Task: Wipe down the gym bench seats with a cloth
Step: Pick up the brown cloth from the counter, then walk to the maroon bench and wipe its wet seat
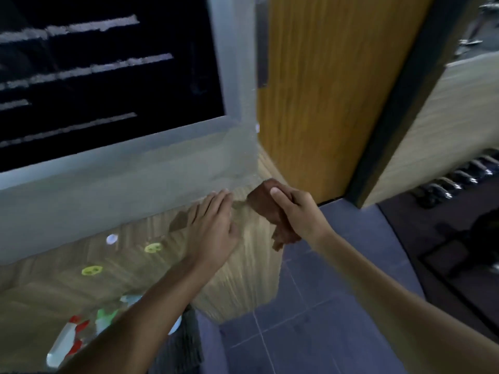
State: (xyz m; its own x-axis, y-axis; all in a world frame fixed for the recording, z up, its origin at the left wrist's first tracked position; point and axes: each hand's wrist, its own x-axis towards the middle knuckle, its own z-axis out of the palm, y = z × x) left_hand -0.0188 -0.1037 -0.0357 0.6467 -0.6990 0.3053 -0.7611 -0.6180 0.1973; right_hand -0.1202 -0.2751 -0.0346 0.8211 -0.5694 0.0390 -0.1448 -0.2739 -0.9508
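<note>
My right hand (295,211) is closed around a bunched brown cloth (266,205), held just above the right corner of a light wooden counter (243,265). The cloth sticks out above and below my fist. My left hand (212,225) lies flat on the counter top just left of the cloth, fingers spread and pointing toward a grey ledge; it holds nothing. No gym bench seat shows in this view.
A dark window in a grey frame (232,76) rises behind the counter. Spray bottles (70,338) with red and green triggers stand at the counter's near left. A wooden door (324,90) is on the right, with a dumbbell rack (459,179) beyond and grey floor tiles (310,319) below.
</note>
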